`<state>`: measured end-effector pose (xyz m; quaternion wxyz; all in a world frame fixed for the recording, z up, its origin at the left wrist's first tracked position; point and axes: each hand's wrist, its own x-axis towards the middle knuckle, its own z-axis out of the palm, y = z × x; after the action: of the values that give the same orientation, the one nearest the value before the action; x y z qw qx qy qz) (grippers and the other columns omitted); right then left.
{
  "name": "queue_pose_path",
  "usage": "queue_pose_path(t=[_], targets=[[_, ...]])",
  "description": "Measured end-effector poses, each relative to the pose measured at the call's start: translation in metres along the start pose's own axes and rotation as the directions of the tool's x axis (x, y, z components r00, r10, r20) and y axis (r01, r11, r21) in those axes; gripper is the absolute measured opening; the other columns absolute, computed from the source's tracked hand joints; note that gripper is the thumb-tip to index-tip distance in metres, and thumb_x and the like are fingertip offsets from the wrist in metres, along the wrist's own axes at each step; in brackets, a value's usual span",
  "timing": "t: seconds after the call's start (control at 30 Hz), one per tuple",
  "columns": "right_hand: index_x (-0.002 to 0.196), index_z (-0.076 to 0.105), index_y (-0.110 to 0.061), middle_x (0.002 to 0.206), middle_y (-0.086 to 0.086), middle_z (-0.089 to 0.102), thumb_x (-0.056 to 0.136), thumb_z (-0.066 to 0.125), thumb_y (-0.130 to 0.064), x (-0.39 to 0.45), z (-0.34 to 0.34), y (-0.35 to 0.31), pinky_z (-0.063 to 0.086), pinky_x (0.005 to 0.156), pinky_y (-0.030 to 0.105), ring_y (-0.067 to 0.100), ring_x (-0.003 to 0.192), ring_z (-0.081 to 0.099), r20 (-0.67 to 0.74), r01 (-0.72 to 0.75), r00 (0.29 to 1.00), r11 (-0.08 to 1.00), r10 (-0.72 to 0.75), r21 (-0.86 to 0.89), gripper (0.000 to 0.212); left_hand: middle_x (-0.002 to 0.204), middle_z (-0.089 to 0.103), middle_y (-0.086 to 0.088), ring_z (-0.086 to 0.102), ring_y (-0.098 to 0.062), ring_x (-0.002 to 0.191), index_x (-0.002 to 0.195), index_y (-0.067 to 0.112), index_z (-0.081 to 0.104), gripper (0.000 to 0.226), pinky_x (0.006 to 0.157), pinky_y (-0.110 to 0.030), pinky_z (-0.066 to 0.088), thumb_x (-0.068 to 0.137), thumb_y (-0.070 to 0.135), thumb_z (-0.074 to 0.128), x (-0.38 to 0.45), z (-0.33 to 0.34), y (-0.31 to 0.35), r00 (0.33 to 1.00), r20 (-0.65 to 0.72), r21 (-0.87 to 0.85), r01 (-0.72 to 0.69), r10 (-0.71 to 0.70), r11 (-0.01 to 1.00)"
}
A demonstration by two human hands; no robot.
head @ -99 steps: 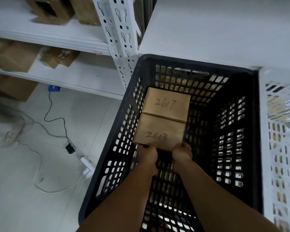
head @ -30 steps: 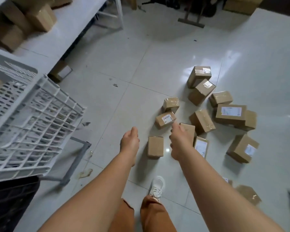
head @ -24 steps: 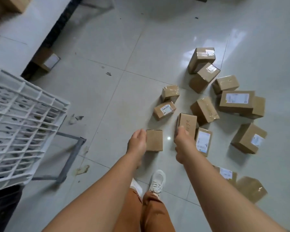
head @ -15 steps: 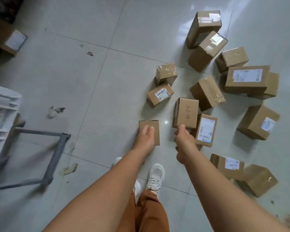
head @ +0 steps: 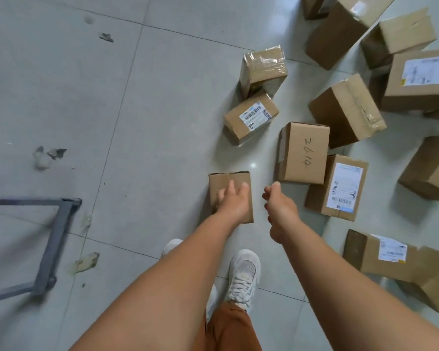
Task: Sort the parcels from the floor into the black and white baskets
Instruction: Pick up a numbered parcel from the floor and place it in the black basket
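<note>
Now left hand (head: 232, 201) fingers spread over small parcel (head: 230, 182); right hand (head: 280, 211) fingers loosely curled, empty.

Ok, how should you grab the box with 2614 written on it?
The box marked 2614 lies flat on the floor, its wide face up. Probably best to come from above and clamp its two long side edges. The right hand is nearest, and the side facing it is clear; another parcel crowds the right corner.

I count twelve boxes (head: 302, 152) on the floor (head: 137, 110), four with white labels (head: 344, 186). Two hands (head: 235, 201), two white shoes (head: 243, 274), one grey frame (head: 53, 239).
</note>
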<state>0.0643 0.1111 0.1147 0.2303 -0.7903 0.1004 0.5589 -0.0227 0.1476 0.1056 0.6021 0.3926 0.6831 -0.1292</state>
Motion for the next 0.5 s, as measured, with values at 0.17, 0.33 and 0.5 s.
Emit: queue_pose_path(t=[0.17,0.33,0.5], targets=[[0.138,0.05,-0.014,0.142,0.003,0.049,0.099,0.027,-0.041,0.022,0.02,0.004,0.035,0.091,0.035,0.026,0.119,0.048,-0.006,-0.018,1.0,0.998,0.018,-0.061,0.052,0.154,0.007,-0.001,0.013,-0.028,0.14,0.153,0.022,0.007,0.07,0.114,-0.041,0.017,0.095,0.051,0.034,0.023,-0.005,-0.024,0.976,-0.215,0.101,0.044,-0.021,0.994],[0.136,0.047,-0.013,0.137,0.006,0.048,0.102,0.025,-0.039,0.033,0.046,0.005,0.033,0.09,0.034,0.027,0.113,0.046,0.041,0.012,0.999,0.993,-0.007,-0.12,0.048,0.156,0.005,-0.001,0.012,-0.029,0.141,0.153,0.019,0.003,0.08,0.112,-0.041,0.022,0.092,0.052,0.044,0.04,-0.04,-0.05,0.934,-0.353,0.089,0.1,-0.062,0.991],[0.152,0.025,-0.027,0.148,0.004,0.039,0.1,0.027,-0.045,0.055,0.071,0.011,0.028,0.085,0.031,0.026,0.122,0.042,0.059,0.049,0.998,0.976,-0.037,-0.211,0.054,0.16,0.007,-0.005,0.02,-0.027,0.144,0.153,0.024,0.005,0.071,0.116,-0.044,0.02,0.096,0.049,0.037,0.065,-0.067,-0.066,0.949,-0.312,-0.009,0.051,-0.051,0.999]])
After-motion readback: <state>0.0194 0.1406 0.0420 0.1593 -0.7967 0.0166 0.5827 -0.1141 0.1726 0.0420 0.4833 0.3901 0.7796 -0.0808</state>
